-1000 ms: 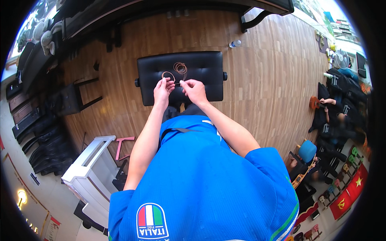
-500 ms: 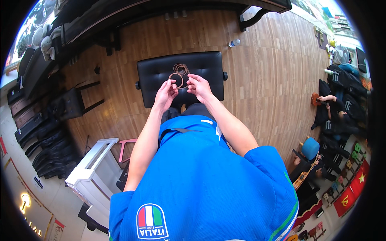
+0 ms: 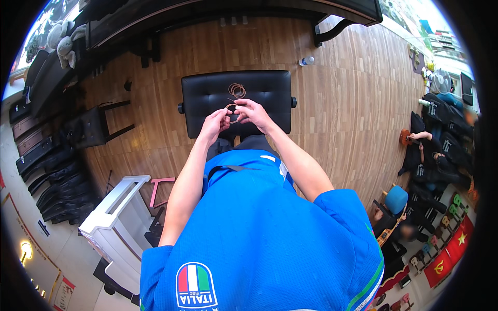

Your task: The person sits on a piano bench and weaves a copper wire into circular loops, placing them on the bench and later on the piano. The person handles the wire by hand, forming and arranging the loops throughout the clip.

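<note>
My left hand and my right hand are close together over a black padded bench, fingers pinched on a small loop of thin copper-coloured wire or string. A short loose end pokes up near my right fingertips. Just beyond them, a second coil of the same material rests on the bench's seat. Exactly which strand each fingertip grips is too small to make out.
A dark piano stands ahead, with a water bottle on the floor below it. A white stand is at lower left, black cases further left. A seated person holds an orange-brown instrument at right.
My hands were spread around the loop half a second ago; they have now closed in toward each other, with the right hand's fingers moved left onto the loop.
</note>
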Motion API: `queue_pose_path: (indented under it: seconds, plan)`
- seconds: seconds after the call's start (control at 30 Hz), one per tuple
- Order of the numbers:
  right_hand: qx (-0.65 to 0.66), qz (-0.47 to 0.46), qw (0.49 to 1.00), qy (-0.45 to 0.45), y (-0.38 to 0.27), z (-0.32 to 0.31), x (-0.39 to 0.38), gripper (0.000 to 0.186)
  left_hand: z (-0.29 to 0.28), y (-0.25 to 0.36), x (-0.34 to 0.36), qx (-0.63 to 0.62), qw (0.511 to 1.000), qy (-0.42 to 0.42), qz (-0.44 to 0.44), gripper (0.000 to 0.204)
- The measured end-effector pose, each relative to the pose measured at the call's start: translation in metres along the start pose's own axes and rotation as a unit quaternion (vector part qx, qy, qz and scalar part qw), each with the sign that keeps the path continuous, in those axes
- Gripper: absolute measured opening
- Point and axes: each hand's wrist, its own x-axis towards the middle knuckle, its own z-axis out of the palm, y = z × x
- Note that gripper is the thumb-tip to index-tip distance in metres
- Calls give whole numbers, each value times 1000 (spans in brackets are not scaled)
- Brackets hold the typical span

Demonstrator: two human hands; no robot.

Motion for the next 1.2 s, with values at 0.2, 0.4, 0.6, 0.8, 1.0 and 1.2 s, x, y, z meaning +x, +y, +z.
queue_pose_path:
  seconds: [0.2,0.4,0.6,0.8,1.0,1.2]
  plan:
    - [-86,-88,987,106,18,5,11,25,-1,-3,1,35,999,1,-14,24]
    - [34,-100,982,154,11,3,11,29,0,-1,-2,48,998,22,14,26]
    - [83,-19,990,108,6,-9,12,34,7,6,-2,131,988,13,78,29]
    - [-63,16,998,25,2,-26,10,23,4,-2,9,207,967,27,147,27]
    - [-102,51,991,-64,-16,-35,4,19,12,1,6,226,956,34,186,27]
    - [-57,56,995,-59,-8,-38,6,23,8,5,-1,113,990,-2,84,30]
